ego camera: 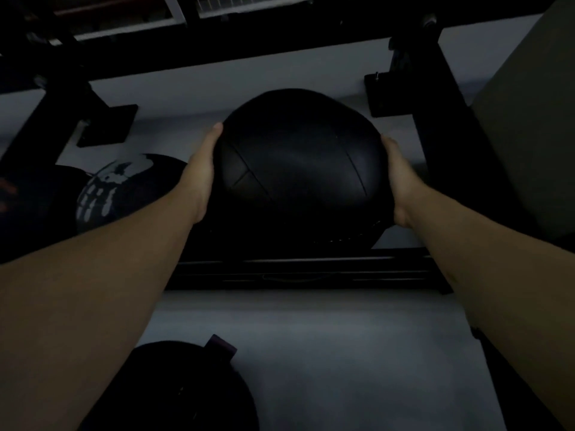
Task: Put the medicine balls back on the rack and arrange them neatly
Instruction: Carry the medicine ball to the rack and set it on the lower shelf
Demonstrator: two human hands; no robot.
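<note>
A large black medicine ball (298,169) with stitched seams fills the centre of the head view. My left hand (202,172) presses its left side and my right hand (398,181) presses its right side, so the ball is gripped between both palms. It is over the low black rail of the rack (311,269). Whether it rests on the rail I cannot tell. To the left, a second dark ball with a white printed pattern (124,188) sits in the rack. Another black ball (193,390) lies on the floor near my left forearm.
Black rack uprights stand at the left (40,119) and right (460,135), with foot plates on the grey floor (342,353). A black crossbar (249,48) runs above the ball. A tall grey block (535,119) stands at the right edge. The scene is dim.
</note>
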